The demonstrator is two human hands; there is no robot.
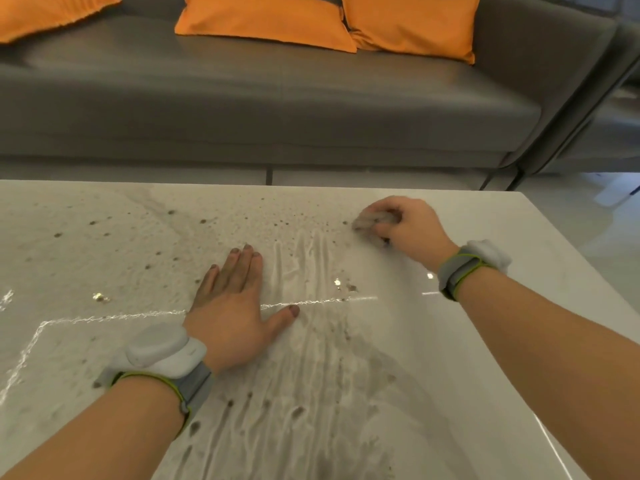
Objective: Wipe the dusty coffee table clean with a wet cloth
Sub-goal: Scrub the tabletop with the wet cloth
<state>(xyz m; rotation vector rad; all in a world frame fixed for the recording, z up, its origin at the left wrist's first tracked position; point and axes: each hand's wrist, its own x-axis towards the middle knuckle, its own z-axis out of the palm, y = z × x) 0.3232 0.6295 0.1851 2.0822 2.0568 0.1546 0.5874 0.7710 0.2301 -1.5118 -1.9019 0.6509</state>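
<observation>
Left hand [230, 306] flat on dusty table [104, 244]; right hand [403, 225] grips cloth [369, 221] (sofa [277, 109] beyond).

Grey leather sofa [277, 109] along the far side, three orange cushions [266, 20] leaning on its backrest, dark slanted metal sofa leg [498, 174] at right, pale glossy tiled floor [595, 202] beneath
</observation>
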